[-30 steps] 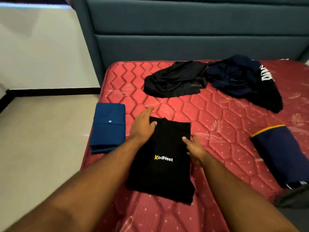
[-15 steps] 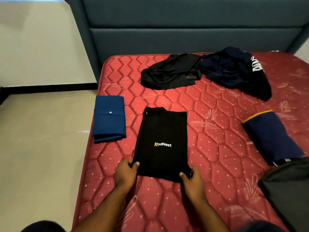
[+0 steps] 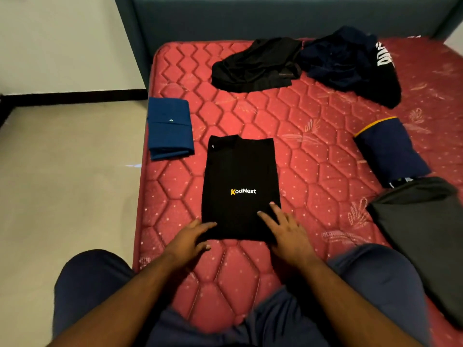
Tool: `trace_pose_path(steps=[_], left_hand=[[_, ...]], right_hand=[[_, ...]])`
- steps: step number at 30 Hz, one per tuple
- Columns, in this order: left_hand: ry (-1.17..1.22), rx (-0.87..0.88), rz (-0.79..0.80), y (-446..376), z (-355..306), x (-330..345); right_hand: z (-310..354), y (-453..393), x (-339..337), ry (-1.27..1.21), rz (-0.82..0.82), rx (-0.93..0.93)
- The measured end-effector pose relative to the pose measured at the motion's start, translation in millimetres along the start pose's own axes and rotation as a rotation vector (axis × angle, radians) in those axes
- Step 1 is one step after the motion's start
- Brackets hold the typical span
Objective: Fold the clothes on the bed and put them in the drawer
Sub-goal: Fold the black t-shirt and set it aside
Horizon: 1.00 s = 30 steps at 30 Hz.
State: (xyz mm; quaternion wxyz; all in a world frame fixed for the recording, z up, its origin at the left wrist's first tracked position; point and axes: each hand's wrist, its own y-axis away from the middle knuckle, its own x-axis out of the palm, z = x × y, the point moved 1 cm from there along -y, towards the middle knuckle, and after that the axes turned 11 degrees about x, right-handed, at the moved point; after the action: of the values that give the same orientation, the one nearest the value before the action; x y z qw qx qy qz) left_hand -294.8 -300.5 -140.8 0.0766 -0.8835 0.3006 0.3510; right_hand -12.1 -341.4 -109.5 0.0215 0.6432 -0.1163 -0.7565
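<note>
Shirt: the black shirt point(image 3: 240, 186) with the white and yellow logo is lying flat near the middle of the red mattress point(image 3: 325, 156), already narrowed into a long rectangle, collar end pointing toward the headboard point(image 3: 275, 18).
Left hand: the left hand point(image 3: 191, 237) is resting on the shirt's near left corner, fingers spread and fairly straight on top of the cloth, thumb just off the hem; it is pressing, not grasping.
Right hand: the right hand point(image 3: 283, 229) is lying flat on the near right corner, fingers straight and pointing up the shirt; nothing is clenched in it.
Step in hand: judging by the shape, the near hem is about to be folded up toward the collar.
Already folded: a blue piece point(image 3: 170, 128) is sitting at the mattress's left edge, a navy piece with a yellow trim point(image 3: 388, 149) and a dark grey piece point(image 3: 426, 234) at the right.
Still waiting: a crumpled black garment point(image 3: 255, 65) and a dark navy heap point(image 3: 350, 61) are lying near the headboard.
Drawer: not in view.
Risk, fold: with flat palms only, the tucked sides could be slipping open as the hem is lifted, leaving a crooked fold.
Risk, edge: the blue piece is sitting at the very edge; dragging the shirt leftward could be nudging it to the floor.
</note>
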Motion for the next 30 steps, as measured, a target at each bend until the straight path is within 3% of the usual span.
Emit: trace_pose_path(steps=[3, 6, 9, 11, 14, 18, 22, 26, 30], left_hand=[[-0.158, 0.014, -0.047, -10.2, 4.1, -11.4], [-0.415, 0.165, -0.112, -16.1, 6.4, -21.8], [-0.464, 0.285, -0.110, -18.6, 4.1, -31.2], [-0.371, 0.312, -0.079, -10.6, -1.0, -37.5], [-0.109, 0.337, -0.146, 14.6, -23.3, -49.4], [0.400, 0.179, -0.293, 29.5, -59.4, -66.3], [0.658, -0.066, -0.592, -24.8, -69.1, -70.8], [0.511, -0.293, -0.742, -106.0, -28.7, -69.7], [0.357, -0.447, -0.702, -152.2, 0.8, -63.1]], right_hand=[[2.5, -3.2, 7.2, 0.217, 0.023, -0.042], [1.5, -10.9, 12.3, 0.380, -0.027, -0.133], [-0.5, -18.4, -10.1, 0.416, -0.008, -0.214], [-7.2, -22.6, -30.8, 0.306, 0.073, -0.258], [-18.3, -14.8, -70.6, -0.100, 0.362, -0.268], [-21.4, -8.6, -111.5, -0.571, 0.432, -0.188], [-10.5, -55.4, -110.8, -0.900, 0.107, -0.051], [4.1, -118.7, -83.2, -1.040, -0.124, 0.177], [4.3, -166.8, -51.6, -1.028, -0.103, 0.367]])
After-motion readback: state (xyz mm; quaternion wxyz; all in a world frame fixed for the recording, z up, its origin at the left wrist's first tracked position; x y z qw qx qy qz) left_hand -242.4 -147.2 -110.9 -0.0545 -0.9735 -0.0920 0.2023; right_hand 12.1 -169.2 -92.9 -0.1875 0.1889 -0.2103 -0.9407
